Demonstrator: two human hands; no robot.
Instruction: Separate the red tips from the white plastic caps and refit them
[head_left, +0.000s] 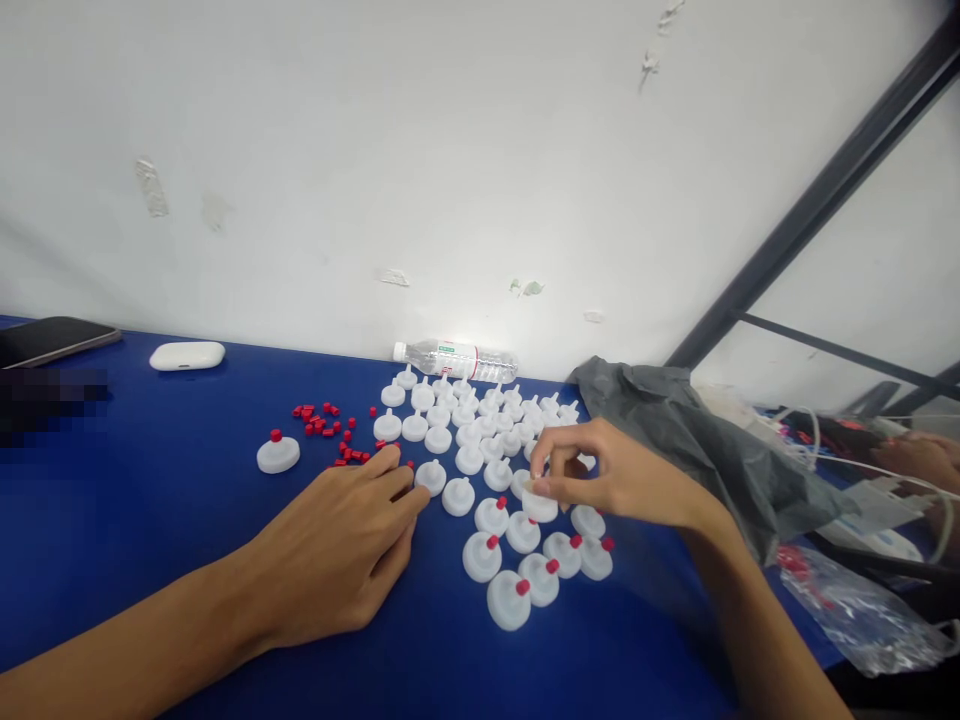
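Many white round plastic caps (469, 430) stand in rows on the blue table (150, 500). Several nearer ones (517, 585) carry small red tips. Loose red tips (326, 422) lie scattered to the left. My left hand (337, 545) rests palm down on the table, fingers stretched toward the red tips and a white cap (430, 476). My right hand (592, 470) hovers over the caps, fingers pinched on one white cap (538, 503). A lone capped piece (277, 452) sits apart at the left.
A clear water bottle (457, 358) lies against the white wall. A white earbud case (187, 355) and a dark phone (49, 338) lie at the far left. A grey plastic bag (690, 430) and a clear bag (862, 610) sit right, near another person's hand (919, 455).
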